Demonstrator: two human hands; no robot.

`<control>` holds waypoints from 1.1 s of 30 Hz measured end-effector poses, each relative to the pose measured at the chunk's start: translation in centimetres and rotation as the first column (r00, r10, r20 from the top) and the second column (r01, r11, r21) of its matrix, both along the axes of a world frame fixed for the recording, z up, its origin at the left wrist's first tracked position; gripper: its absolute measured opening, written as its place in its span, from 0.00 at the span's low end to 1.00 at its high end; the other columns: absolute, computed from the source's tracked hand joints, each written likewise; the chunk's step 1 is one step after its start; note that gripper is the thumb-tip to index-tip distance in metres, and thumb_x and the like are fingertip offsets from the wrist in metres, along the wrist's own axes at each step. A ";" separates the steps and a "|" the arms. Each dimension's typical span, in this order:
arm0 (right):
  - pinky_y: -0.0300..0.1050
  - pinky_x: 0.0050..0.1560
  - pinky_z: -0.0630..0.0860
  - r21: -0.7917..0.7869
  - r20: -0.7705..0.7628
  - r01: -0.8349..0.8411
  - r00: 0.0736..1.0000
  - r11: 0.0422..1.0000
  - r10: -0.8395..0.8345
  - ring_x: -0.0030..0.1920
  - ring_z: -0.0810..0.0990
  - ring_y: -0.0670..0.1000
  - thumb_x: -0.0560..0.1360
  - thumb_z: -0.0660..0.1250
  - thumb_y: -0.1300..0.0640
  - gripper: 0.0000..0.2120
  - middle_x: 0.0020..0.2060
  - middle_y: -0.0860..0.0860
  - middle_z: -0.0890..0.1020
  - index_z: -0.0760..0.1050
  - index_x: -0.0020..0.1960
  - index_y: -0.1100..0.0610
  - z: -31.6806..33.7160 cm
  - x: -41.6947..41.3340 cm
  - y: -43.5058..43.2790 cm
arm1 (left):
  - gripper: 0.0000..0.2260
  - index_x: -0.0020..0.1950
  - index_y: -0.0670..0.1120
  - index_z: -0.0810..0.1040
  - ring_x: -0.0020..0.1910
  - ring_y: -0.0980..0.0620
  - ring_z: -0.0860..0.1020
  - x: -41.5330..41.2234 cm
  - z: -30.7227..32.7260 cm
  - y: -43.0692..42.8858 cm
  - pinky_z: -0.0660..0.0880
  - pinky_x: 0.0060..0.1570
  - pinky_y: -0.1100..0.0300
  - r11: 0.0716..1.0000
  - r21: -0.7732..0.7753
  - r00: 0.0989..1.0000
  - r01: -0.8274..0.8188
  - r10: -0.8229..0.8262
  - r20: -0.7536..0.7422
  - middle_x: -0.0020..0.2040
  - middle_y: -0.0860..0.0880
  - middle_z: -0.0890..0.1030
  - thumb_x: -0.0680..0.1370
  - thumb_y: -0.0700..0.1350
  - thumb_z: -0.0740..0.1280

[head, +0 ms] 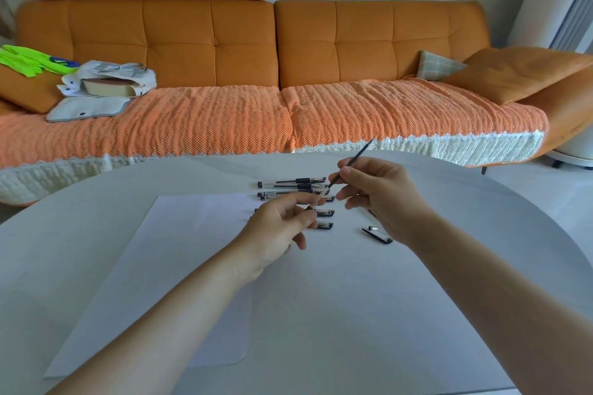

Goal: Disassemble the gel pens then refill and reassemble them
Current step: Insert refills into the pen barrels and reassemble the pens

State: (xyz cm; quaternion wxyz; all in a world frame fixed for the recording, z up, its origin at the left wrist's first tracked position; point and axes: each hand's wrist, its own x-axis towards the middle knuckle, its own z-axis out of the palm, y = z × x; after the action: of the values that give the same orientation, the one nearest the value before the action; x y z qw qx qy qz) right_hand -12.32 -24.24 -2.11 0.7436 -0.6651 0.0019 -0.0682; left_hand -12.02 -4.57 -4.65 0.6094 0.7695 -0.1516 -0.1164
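Several black gel pens (290, 183) lie in a row on the white table (353, 314), partly hidden behind my hands. My right hand (378, 192) pinches a thin dark refill (353, 161) that points up and to the right. Its lower end meets a clear pen barrel (322, 194) held by the fingertips of my left hand (282, 228). A loose black pen cap (378, 234) rests on the table under my right wrist.
A white sheet of paper (167, 266) lies left of the pens. Behind the table stands an orange sofa (288, 74) with a bag, a book and a green cloth at its left end.
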 end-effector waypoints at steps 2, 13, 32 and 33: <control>0.43 0.33 0.78 -0.031 -0.005 -0.009 1.000 0.999 0.009 0.35 0.82 0.54 0.77 0.68 0.64 0.05 0.44 0.60 0.86 0.80 0.51 0.64 0.1 -0.1 -0.3 | 0.09 0.54 0.55 0.82 0.31 0.51 0.76 -0.1 0.0 -0.3 0.67 0.30 0.67 1.000 -0.008 1.000 -0.016 0.016 0.003 0.43 0.53 0.80 0.80 0.42 0.66; 0.44 0.33 0.74 -0.079 -0.003 -0.069 0.998 0.994 0.069 0.36 0.82 0.55 0.77 0.69 0.64 0.03 0.46 0.61 0.85 0.80 0.50 0.61 0.2 -0.1 -0.9 | 0.08 0.48 0.51 0.85 0.28 0.53 0.70 -0.7 0.2 -1.3 0.60 0.27 0.64 0.985 -0.151 0.985 -0.080 0.055 -0.164 0.38 0.54 0.83 0.79 0.50 0.67; 0.41 0.49 0.78 -0.963 -0.219 -0.197 0.969 0.185 -0.111 0.48 0.81 0.48 0.78 0.66 0.60 0.11 0.49 0.46 0.84 0.85 0.53 0.50 -1.3 0.5 -3.7 | 0.14 0.43 0.48 0.78 0.27 0.53 0.67 -0.2 0.4 -0.8 0.61 0.25 0.65 0.976 -0.195 0.986 -0.098 0.069 -0.149 0.33 0.52 0.73 0.80 0.55 0.62; 0.41 0.50 0.79 -0.963 -0.225 -0.205 0.968 0.173 -0.109 0.49 0.81 0.48 0.78 0.66 0.61 0.11 0.50 0.46 0.84 0.85 0.53 0.51 -1.2 0.5 -3.6 | 0.14 0.43 0.47 0.77 0.26 0.53 0.67 -0.2 0.5 -0.8 0.61 0.25 0.65 0.971 -0.217 0.985 -0.099 0.065 -0.160 0.33 0.52 0.72 0.80 0.55 0.62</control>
State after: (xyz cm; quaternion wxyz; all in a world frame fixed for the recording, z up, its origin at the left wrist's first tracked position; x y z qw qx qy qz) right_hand -11.79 -27.88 -3.35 0.1369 -0.9888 0.0271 0.0521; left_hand -12.24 -5.38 -4.20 0.7064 0.6902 -0.0851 -0.1315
